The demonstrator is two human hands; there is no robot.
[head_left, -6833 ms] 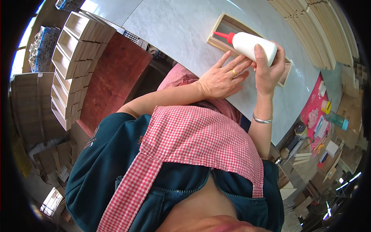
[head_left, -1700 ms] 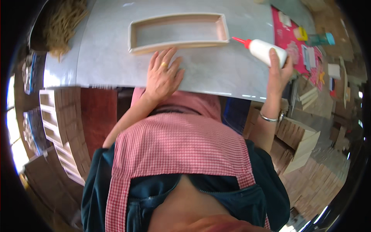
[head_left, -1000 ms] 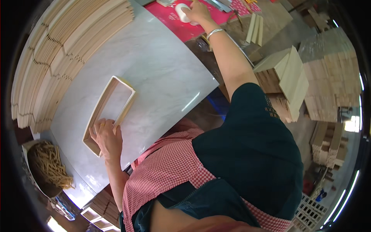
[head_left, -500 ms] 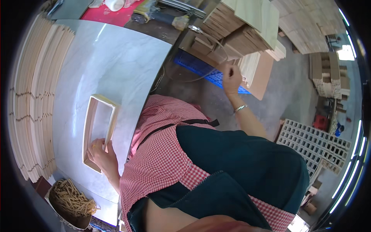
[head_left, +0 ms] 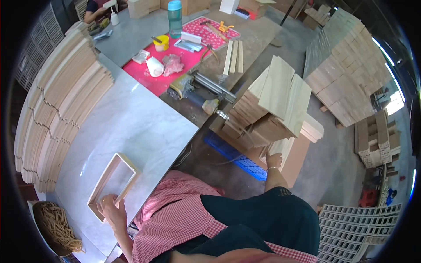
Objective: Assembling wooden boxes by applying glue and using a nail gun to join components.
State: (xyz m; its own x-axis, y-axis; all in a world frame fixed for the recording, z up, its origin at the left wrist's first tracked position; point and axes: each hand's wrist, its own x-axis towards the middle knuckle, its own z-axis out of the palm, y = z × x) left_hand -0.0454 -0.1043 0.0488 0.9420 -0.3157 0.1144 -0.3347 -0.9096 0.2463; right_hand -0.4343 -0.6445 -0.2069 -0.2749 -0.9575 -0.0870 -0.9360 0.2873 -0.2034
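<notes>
Head view: workbench from above; both hands in sight, well apart.
Wooden frame (head_left: 128,186): lies on the pale marbled tabletop (head_left: 144,114), close to the edge on the person's side.
Left hand (head_left: 113,211): rests over the frame's near end, fingers bent, thumb held apart. Whether they pinch the wood, I cannot tell.
Right hand (head_left: 274,160): extended to the low pale boards (head_left: 284,150). Finger position is too small to read; grip cannot be told.
Obstructions: tall board stack (head_left: 274,98) rises just beyond the right hand; metal-rod device (head_left: 215,87) projects between that stack and the red mat (head_left: 133,65).
Blue pallet (head_left: 237,162): low, just beside the low pale boards.
Red mat contents: white bottle (head_left: 155,67), tilted over; pink cloth (head_left: 173,64); yellow tub (head_left: 162,44).
Left flank: long board row (head_left: 66,101); scrap bin (head_left: 57,225) filled with wood strips.
Far side: co-worker's arm (head_left: 93,15) near a small squeeze bottle (head_left: 115,18).
</notes>
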